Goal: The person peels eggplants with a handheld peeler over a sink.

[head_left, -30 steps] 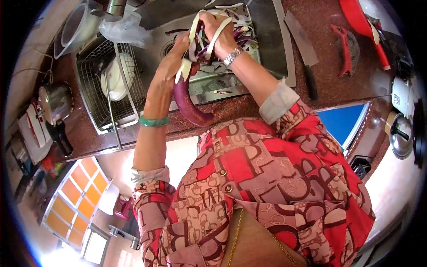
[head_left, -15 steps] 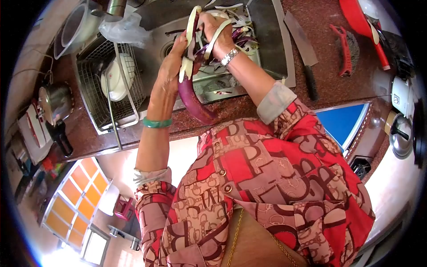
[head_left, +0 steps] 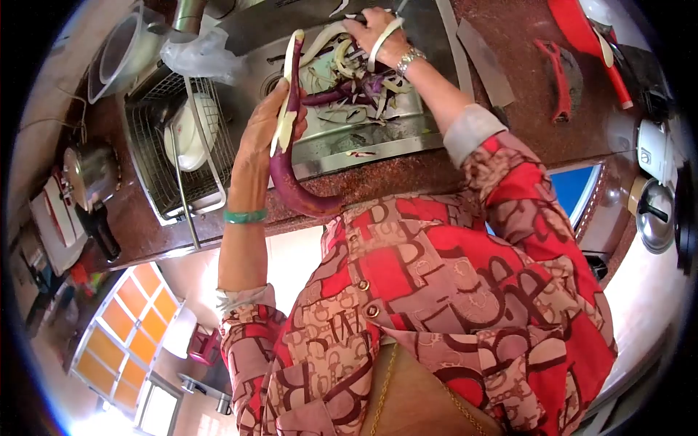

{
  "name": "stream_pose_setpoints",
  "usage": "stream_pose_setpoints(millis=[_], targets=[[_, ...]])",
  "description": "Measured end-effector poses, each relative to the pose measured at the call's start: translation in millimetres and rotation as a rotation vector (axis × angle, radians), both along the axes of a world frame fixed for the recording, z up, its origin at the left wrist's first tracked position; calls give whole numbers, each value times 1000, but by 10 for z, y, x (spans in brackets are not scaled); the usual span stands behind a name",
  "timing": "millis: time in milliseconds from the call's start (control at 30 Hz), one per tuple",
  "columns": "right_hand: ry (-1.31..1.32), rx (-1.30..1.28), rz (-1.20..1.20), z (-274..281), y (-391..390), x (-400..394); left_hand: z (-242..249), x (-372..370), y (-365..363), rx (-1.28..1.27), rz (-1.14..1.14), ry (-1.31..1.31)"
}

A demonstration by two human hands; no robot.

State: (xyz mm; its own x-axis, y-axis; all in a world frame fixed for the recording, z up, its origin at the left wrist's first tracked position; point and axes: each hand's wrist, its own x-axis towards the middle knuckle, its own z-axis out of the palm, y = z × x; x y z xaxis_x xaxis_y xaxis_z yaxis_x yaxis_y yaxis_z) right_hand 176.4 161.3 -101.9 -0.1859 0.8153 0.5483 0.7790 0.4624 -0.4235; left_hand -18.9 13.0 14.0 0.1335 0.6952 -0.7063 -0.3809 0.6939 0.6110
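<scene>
My left hand (head_left: 265, 120) is wrapped round a long, curved purple eggplant (head_left: 292, 185), held at the near left edge of the sink. Pale flesh shows along its upper part, while the lower, bent end keeps its purple skin. My right hand (head_left: 379, 36) is over the far part of the sink with fingers curled, and what they hold is hidden. A pale strip of peel (head_left: 379, 48) lies across the back of that hand. Beneath and beside it, purple and whitish eggplant peelings (head_left: 356, 91) are heaped in the sink (head_left: 363, 150).
Right of the sink lie a knife (head_left: 486, 62) and a red-handled tool (head_left: 560, 80) on the brown counter (head_left: 527, 138). A wire dish rack (head_left: 149, 138) holding a white bowl (head_left: 193, 134) stands to the left. A plastic bag (head_left: 200, 54) is behind the rack.
My right hand has moved away from the eggplant, to the right and farther over the sink. The left hand has shifted slightly left and nearer with the eggplant.
</scene>
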Motion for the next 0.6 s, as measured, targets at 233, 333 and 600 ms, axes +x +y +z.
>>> stream_pose_setpoints(millis=[233, 333, 600], targets=[[842, -925, -39, 591, -38, 111, -64, 41, 46, 81, -37, -35], [1365, -1154, -93, 788, -210, -110, -46, 152, 103, 114, 0, -42], [1192, -802, -32, 848, -670, -526, 21, 330, 241, 245, -21, 147]])
